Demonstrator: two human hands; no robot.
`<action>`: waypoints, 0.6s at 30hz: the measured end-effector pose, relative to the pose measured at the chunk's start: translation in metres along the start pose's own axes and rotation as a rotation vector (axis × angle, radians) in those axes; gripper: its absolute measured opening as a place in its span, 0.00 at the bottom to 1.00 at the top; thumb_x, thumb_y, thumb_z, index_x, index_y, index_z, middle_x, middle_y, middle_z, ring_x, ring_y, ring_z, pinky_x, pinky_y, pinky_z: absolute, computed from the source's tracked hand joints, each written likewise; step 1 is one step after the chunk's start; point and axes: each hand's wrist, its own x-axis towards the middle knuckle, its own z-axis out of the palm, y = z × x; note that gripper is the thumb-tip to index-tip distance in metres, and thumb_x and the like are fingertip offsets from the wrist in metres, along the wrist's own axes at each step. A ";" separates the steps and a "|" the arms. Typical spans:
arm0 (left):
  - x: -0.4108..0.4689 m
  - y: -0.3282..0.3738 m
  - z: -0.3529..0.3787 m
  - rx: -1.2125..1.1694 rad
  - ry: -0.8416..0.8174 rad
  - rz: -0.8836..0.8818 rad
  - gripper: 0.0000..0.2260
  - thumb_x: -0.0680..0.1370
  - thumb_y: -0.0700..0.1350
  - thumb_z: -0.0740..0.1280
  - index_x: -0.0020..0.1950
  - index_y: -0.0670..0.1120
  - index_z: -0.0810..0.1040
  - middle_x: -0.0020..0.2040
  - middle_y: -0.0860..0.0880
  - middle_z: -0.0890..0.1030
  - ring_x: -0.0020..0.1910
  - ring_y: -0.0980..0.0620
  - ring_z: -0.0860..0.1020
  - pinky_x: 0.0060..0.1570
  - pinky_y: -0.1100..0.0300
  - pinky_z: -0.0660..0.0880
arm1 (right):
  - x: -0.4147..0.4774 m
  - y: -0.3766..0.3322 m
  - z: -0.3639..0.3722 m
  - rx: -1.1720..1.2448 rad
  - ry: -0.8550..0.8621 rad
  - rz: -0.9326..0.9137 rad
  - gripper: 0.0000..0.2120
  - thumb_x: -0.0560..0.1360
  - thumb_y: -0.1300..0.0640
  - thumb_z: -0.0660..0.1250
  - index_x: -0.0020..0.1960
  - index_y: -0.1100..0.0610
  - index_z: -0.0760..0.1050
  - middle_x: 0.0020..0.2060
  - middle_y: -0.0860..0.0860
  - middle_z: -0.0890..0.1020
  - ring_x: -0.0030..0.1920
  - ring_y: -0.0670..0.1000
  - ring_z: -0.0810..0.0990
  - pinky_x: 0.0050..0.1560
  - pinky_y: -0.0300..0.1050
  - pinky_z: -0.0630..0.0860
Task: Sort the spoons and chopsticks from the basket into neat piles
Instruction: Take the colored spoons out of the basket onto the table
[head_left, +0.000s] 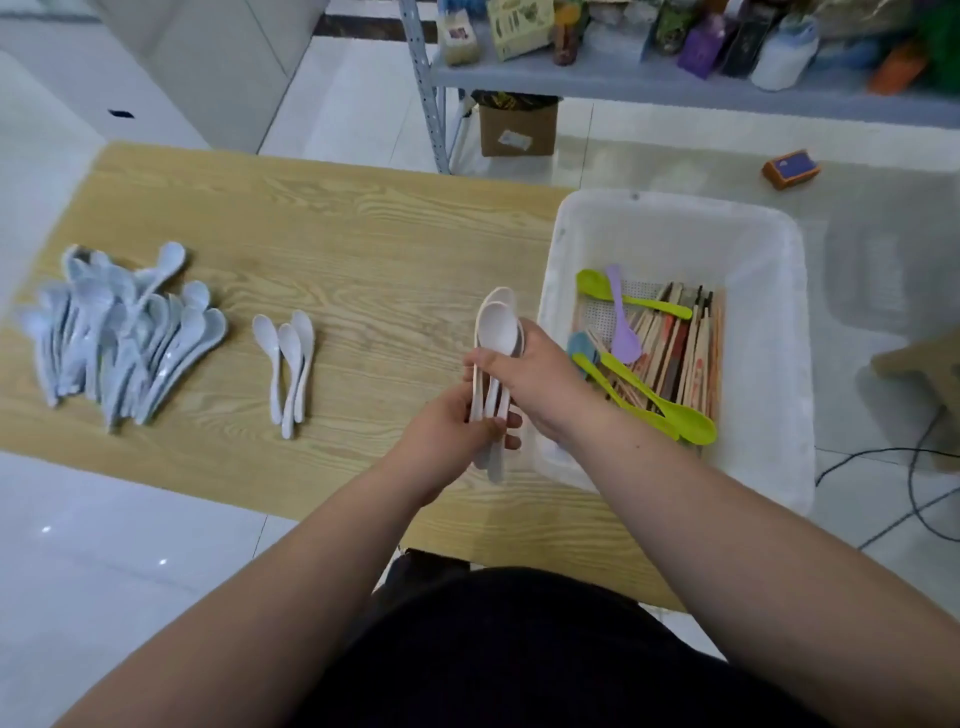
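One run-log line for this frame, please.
stage: sorting underway | left hand grips handles of white spoons | right hand grips them near bowls | table: big spoon pile, three-spoon group | basket: chopsticks, green spoons, purple spoon remain

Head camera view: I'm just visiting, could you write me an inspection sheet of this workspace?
Surface: wooden table, light grain.
Job's things: big spoon pile at left; three white spoons beside it; held spoons in both hands; white basket at right holding chopsticks, green spoons and a purple spoon.
Clutter: small orange box on the floor.
Grippers: left hand grips the held spoons by the handles; right hand grips them nearer the bowls.
Cables: black cable on the floor, right of the basket.
Surroundings: shelf of packaged goods, cardboard box beneath, pale tiled floor.
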 end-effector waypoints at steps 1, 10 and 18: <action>0.000 -0.005 -0.015 0.003 0.007 -0.009 0.11 0.81 0.34 0.63 0.56 0.48 0.77 0.50 0.46 0.85 0.46 0.48 0.86 0.45 0.52 0.81 | 0.005 0.001 0.016 0.036 -0.007 0.026 0.15 0.73 0.57 0.73 0.57 0.53 0.74 0.42 0.54 0.87 0.44 0.55 0.87 0.48 0.56 0.83; 0.019 -0.072 -0.155 0.163 0.140 -0.122 0.11 0.78 0.47 0.70 0.59 0.49 0.77 0.53 0.52 0.82 0.50 0.54 0.81 0.46 0.59 0.77 | 0.064 0.022 0.150 0.077 0.023 0.227 0.10 0.77 0.66 0.69 0.54 0.56 0.72 0.42 0.56 0.83 0.42 0.53 0.85 0.50 0.58 0.81; 0.048 -0.118 -0.274 0.345 0.395 -0.124 0.24 0.76 0.45 0.70 0.71 0.49 0.70 0.62 0.49 0.74 0.49 0.54 0.78 0.38 0.62 0.72 | 0.132 0.033 0.228 -0.095 0.108 0.353 0.15 0.77 0.66 0.66 0.62 0.57 0.70 0.49 0.57 0.81 0.44 0.55 0.85 0.55 0.61 0.82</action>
